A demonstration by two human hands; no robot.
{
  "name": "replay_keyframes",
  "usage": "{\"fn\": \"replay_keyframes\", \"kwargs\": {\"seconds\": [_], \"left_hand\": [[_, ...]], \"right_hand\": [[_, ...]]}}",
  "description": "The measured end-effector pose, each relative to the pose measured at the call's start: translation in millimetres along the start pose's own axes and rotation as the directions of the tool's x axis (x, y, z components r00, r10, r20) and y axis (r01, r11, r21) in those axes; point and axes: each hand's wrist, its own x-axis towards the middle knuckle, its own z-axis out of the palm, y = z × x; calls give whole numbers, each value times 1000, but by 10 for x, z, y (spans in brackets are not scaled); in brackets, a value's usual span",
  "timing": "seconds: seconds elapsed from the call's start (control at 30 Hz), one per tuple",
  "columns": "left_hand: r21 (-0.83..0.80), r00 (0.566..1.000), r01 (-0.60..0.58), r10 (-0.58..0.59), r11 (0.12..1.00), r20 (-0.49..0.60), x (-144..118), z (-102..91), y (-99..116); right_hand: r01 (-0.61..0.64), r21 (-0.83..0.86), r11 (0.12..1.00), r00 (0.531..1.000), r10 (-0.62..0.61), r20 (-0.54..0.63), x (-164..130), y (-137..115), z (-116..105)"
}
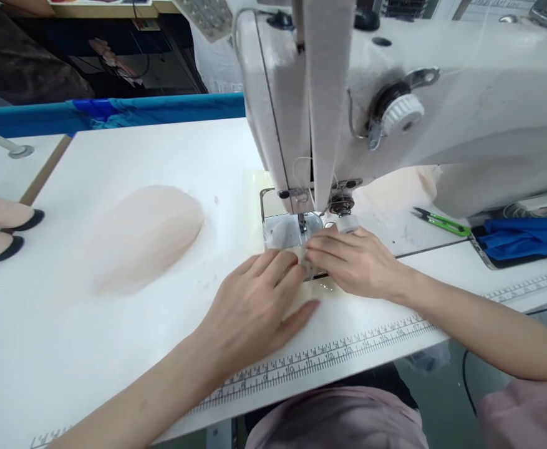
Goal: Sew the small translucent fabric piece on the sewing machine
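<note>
A white industrial sewing machine (395, 93) stands on a white table (114, 156). Both my hands press a small pale piece of fabric (288, 249) flat at the presser foot (302, 223), over the metal needle plate. My left hand (254, 305) lies palm down with its fingers spread on the fabric's near left side. My right hand (352, 259) rests just right of the needle, fingertips pinching the fabric's edge. Most of the fabric is hidden under my hands.
A mound of pale sheer fabric pieces (142, 234) lies at the left. Green thread snips (441, 221) and blue cloth (521, 240) sit at the right. A ruler strip (338, 352) runs along the table's front edge. Dark-tipped objects (6, 231) poke in at far left.
</note>
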Motion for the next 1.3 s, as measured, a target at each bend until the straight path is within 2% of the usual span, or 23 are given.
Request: {"fn": "replay_keyframes", "kwargs": {"seconds": [0.07,0.13,0.23,0.3,0.4,0.47,0.53,0.7,0.83,0.9,1.07,1.3], "left_hand": [[-4,991,8,-8,1000,131,-27,-64,62],[64,985,14,-25,998,172,-41,-63,97],[186,996,21,-37,982,87,-33,30,76],[186,998,56,-58,981,3,-12,90,25],[-53,973,227,-229,972,-32,30,103,-58],[-263,930,360,-368,895,20,57,78,-100],[-388,906,408,-419,827,60,84,58,-130],[-422,923,368,-381,829,56,167,67,-193],[-419,952,304,-281,856,117,225,97,-268],[-392,955,297,-266,871,131,233,124,-314],[-419,971,239,-226,876,80,231,161,-390],[-455,987,160,-152,876,54,253,97,-423]], "right_hand": [[49,70,996,999,-50,19,-12,8,0],[42,125,991,997,-49,57,-22,12,-2],[29,208,978,994,-50,99,-26,10,-21],[16,247,969,994,-43,104,-19,4,-34],[-37,263,964,995,11,99,2,-12,-23],[-72,233,970,996,56,75,20,-20,3],[-97,192,977,995,92,37,32,-19,30],[-168,205,964,977,191,-97,18,34,47],[-207,179,962,952,241,-192,13,80,60],[-242,195,951,942,278,-186,28,89,74],[-308,232,923,933,341,-118,64,88,88],[-251,223,942,938,294,-185,39,92,103]]}}
